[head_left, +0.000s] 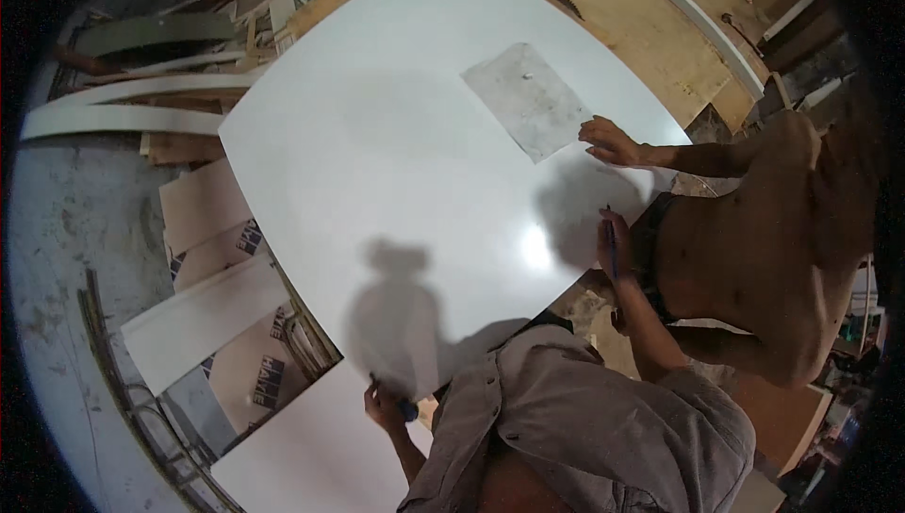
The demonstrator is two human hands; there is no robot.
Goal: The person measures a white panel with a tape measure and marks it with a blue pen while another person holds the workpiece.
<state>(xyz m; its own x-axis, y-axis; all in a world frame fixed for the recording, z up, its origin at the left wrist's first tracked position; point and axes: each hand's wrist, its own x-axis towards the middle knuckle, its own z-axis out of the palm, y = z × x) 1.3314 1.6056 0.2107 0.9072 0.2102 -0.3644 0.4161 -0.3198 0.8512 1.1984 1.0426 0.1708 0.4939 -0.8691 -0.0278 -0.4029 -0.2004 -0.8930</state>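
white panel (330,164) lay flat | left hand (383,407) curled round blue tool (408,410); right hand (604,238) closed round blue pen (613,249) | marking seemed underway; next likely required pen contact

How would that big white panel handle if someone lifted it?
The white panel is probably awkward to lift, given its breadth. It lies flat without creases, so it seems fairly stiff. Its bright glare suggests a smooth, perhaps slippery face.

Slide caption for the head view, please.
Right hand holding a blue pen-like tool beside a white panel, with a co-worker's hand near the grey sheet lying on it.
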